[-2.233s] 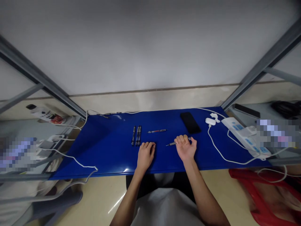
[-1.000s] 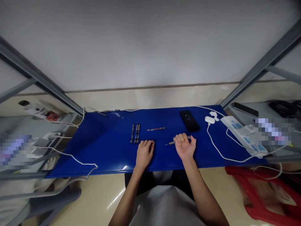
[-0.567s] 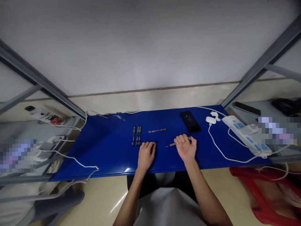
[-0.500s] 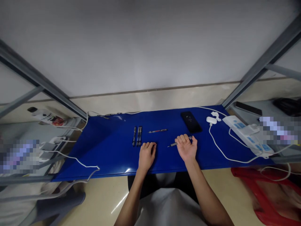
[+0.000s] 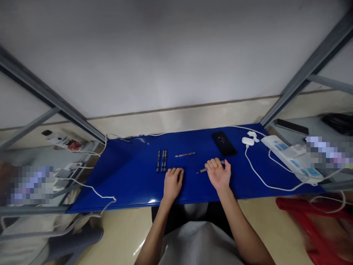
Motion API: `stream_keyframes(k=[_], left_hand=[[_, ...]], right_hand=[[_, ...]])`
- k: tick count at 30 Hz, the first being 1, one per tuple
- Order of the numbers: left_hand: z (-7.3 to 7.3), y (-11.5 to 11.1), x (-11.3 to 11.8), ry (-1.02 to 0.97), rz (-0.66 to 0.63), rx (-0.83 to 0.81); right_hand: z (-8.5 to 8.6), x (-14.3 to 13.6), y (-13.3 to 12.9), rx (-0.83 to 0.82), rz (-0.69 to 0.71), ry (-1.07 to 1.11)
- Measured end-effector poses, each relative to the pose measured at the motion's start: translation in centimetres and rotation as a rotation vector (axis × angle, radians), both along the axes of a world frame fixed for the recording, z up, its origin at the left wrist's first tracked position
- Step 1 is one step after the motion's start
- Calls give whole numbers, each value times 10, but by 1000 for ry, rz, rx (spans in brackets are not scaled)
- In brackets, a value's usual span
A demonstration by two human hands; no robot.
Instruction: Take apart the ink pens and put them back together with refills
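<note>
My left hand (image 5: 172, 186) rests palm down near the front of the blue table (image 5: 132, 187). Its fingers curl under loosely and I see nothing held in them. My right hand (image 5: 220, 175) is turned palm up, fingers closed around a grey pen (image 5: 203, 170) whose tip points left. Just beyond my left hand lie three dark pens: one pen (image 5: 158, 161) stands a little apart from a close pair of pens (image 5: 164, 160), all lengthwise. A clear-barrelled pen (image 5: 185, 155) lies crosswise between my hands, farther back. Behind my right hand is a black phone (image 5: 224, 143).
On the right are a white earbud case (image 5: 247, 141) on a cable and a white power strip (image 5: 292, 160). Another white cable (image 5: 96, 191) crosses the left edge. Metal frame posts (image 5: 296, 84) flank the table. A bottle (image 5: 62, 140) lies on the left neighbouring surface.
The view has shifted slightly, moving the left side's things a little to the right. Both hands and the pens keep their places on the table.
</note>
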State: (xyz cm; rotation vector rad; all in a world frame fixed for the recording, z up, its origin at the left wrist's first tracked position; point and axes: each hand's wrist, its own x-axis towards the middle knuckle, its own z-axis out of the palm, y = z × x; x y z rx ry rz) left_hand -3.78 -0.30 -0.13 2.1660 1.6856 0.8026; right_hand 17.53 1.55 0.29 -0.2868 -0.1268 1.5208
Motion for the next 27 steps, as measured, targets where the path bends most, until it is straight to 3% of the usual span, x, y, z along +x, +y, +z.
stream_keyframes(k=[5,12,17,27], left_hand=[[10,-2,10,-96,-43,-92],[16,-5,49,-387,-200,-252],[9,-3,61,-536,-153,-316],[7,-3,59,-667,-129,-347]], right_hand=[[2,-1,0,6,70,44],[7,-2,-2,-13,71,-17],[4,-1,-2,-8,42,-114],[0,-1,-1,0,6,-253]])
